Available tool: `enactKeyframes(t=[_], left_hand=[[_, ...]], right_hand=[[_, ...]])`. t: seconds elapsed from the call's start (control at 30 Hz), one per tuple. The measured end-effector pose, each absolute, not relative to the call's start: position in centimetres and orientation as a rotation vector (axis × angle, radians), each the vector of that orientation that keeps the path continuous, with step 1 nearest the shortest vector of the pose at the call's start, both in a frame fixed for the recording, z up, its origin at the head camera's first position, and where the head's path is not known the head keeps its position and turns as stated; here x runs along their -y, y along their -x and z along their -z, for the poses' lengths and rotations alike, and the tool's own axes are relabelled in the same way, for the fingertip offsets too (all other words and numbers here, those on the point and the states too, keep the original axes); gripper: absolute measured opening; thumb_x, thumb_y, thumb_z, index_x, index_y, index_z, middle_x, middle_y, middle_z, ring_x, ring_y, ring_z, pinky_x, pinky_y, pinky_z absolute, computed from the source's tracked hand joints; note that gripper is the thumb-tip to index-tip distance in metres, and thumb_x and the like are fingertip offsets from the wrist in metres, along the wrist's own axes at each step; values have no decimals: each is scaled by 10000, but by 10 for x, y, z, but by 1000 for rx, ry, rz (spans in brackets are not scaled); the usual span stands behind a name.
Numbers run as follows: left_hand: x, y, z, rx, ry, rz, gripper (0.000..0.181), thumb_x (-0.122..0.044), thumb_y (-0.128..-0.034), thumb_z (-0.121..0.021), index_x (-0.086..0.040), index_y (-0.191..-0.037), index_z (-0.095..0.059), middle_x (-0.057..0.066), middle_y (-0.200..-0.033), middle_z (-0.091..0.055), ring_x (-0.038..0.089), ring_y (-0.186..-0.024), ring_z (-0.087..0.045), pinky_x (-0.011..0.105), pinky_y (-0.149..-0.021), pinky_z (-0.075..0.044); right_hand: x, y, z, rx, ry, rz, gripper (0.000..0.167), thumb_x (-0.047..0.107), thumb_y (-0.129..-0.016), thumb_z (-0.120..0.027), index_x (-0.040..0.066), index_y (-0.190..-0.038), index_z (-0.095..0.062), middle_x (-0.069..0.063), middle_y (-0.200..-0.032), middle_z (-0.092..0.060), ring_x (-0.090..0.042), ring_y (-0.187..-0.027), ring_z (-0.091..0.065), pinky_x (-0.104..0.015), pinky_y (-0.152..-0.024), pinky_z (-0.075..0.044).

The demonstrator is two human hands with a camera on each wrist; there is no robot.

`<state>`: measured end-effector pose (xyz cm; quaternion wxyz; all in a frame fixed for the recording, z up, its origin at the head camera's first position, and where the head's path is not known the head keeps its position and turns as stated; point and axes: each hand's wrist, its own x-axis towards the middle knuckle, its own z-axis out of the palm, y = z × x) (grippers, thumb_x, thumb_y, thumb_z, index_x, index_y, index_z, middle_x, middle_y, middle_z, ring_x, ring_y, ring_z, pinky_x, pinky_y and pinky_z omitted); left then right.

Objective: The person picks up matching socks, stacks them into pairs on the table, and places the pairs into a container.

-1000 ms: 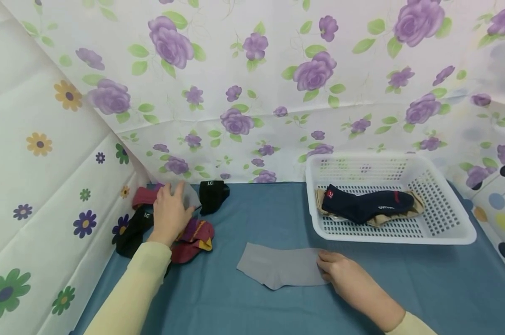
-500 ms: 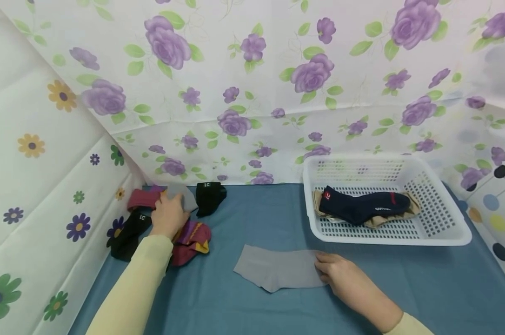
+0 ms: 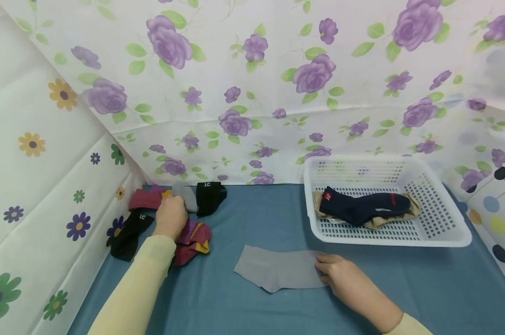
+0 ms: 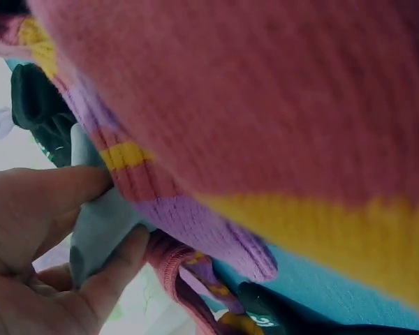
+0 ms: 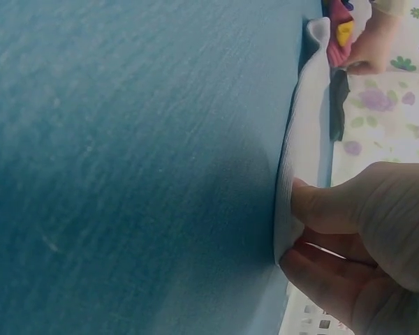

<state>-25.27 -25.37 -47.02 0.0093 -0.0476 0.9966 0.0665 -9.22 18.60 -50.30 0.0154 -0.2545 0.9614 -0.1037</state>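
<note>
My left hand (image 3: 171,217) is in the sock pile at the left. In the left wrist view its thumb and fingers pinch a grey sock (image 4: 101,227), beside a striped red, purple and yellow sock (image 4: 153,181). Flat on the blue cloth lies another grey sock (image 3: 277,269), its toe pointing left or right I cannot tell. My right hand (image 3: 340,279) pinches that sock's right end between thumb and fingers, as the right wrist view also shows. Near my left hand lie a black sock (image 3: 210,197) and a second black sock (image 3: 129,236).
At the back right stands a white plastic basket (image 3: 453,232) with a navy sock (image 3: 361,207) lying over beige ones. More red striped socks (image 3: 194,242) lie below my left hand. A floral sheet (image 3: 252,93) hangs behind the blue cloth (image 3: 261,214).
My left hand has come down into the pile and its fingers have closed on the grey sock there. My right hand and the flat grey sock stay nearly where they were.
</note>
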Motion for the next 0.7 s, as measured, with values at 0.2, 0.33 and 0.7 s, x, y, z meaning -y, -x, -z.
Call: enactKeyframes(t=[0.2, 0.33, 0.7], left_hand=[[257, 245, 458, -3233, 100, -328, 170, -126, -869, -621, 21, -904, -698, 220, -922, -648, 361, -851, -630, 516, -765, -517], [255, 240, 447, -3299, 62, -444, 174, -142, -871, -622, 8, -913, -699, 225, -940, -651, 374, -858, -637, 519, -771, -516], [214, 212, 407, -3309, -80, -899, 215, -207, -876, -647, -98, -1047, -719, 86, -1084, -671, 234, -970, -638, 422, -768, -540]], right_hand=[[-184, 91, 503, -2986, 804, 322, 365, 136, -739, -778, 106, -1095, -704, -62, -1219, -635, -225, -1115, -605, -351, -867, -516], [-185, 91, 501, -2954, 740, 379, 352, 132, -762, -762, 112, -1108, -699, -61, -1239, -625, -229, -1133, -593, -359, -877, -512], [-183, 97, 489, -2841, 543, 572, 329, 256, -780, -756, 175, -1094, -701, -7, -1208, -649, -162, -1087, -621, -382, -883, -509]])
